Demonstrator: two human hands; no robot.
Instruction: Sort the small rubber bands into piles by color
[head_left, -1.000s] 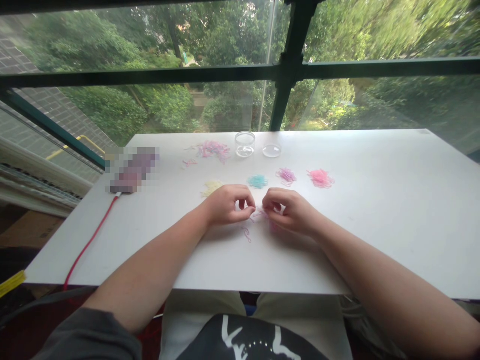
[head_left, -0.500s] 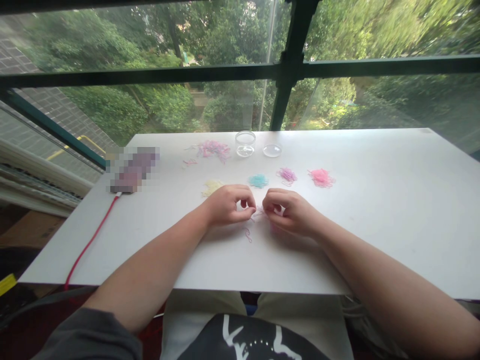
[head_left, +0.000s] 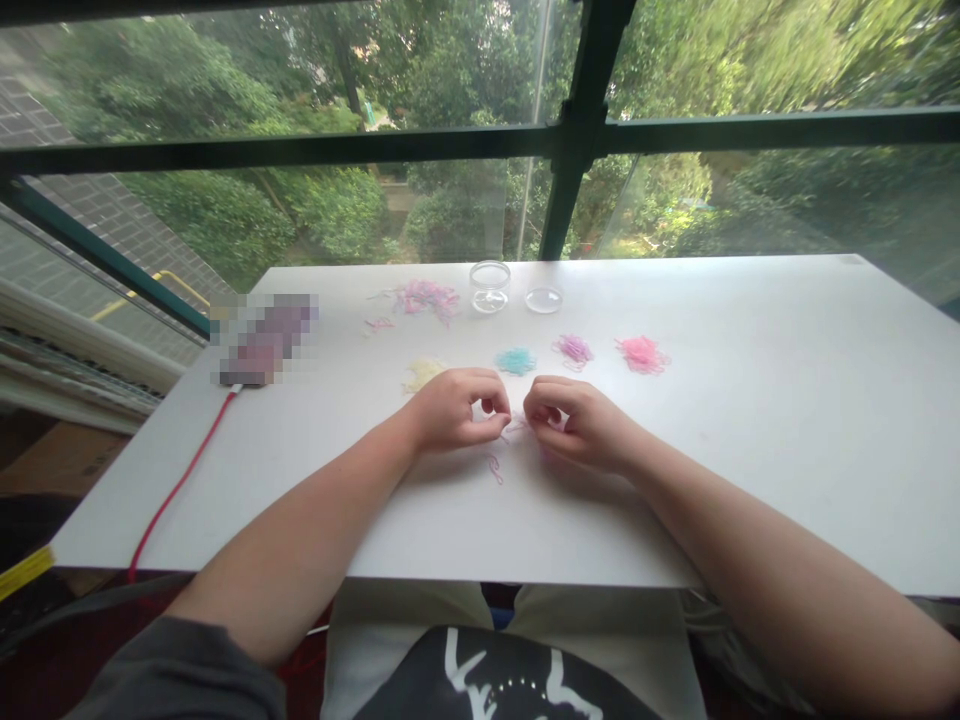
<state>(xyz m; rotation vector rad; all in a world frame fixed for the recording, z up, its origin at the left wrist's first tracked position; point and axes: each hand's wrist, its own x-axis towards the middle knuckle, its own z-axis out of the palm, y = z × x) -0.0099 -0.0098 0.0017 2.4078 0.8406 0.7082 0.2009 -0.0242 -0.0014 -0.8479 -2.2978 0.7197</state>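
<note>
My left hand (head_left: pixel 466 408) is closed in a pinch low over the white table, thumb and forefinger together. Facing it, a short gap away, my right hand (head_left: pixel 571 420) is closed too, its fingers curled inward. Pale pink and lilac rubber bands (head_left: pixel 516 424) show in the gap, partly covered by my fingers. Whatever each pinch holds is too small to make out. One loose pink band (head_left: pixel 495 470) lies in front of the left hand. Beyond my hands are small heaps of bands: yellow (head_left: pixel 423 375), turquoise (head_left: pixel 516 361), purple (head_left: pixel 574 348) and pink (head_left: pixel 642 354).
Toward the window lies a mixed pile of bands (head_left: pixel 427 297), beside an uncovered clear jar (head_left: pixel 490 288) and a clear round lid (head_left: pixel 544 300). At left, a blurred-out phone-like object (head_left: pixel 270 340) is plugged into a red cable (head_left: pixel 184 480). The white table (head_left: pixel 787 420) ends before the window.
Both hands hold nearly the same pinched pose and place. The bands and heaps show no clear movement; the view has shifted very slightly.
</note>
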